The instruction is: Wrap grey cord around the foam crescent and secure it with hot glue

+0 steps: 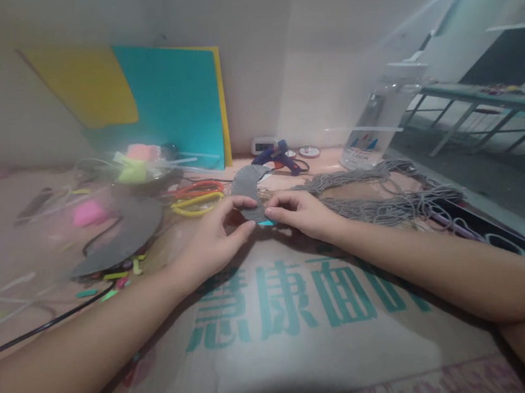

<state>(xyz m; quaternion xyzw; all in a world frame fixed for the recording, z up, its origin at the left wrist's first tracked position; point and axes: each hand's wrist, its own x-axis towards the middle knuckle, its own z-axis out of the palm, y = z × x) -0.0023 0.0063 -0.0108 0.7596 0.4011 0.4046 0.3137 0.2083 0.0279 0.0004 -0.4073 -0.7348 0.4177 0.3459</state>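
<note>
A curved grey piece (246, 182), like a crescent of felt or foam sheet, stands up between my hands over the middle of the table. My left hand (222, 233) pinches its lower end, thumb in front and fingers behind. From the other side my right hand (300, 214) pinches the same end, thumb and index finger nearly touching the left fingertips. A small turquoise edge (266, 223) shows under the grey, between the two thumbs. Whether it is a separate layer I cannot tell.
Scissors with yellow handles (197, 206) and a blue glue gun (279, 154) lie beyond my hands. Grey cord (377, 198) and a clear plastic jar (369, 126) are right. A larger grey sheet (128, 235) and scraps lie left. Turquoise sheets (174, 99) lean on the wall.
</note>
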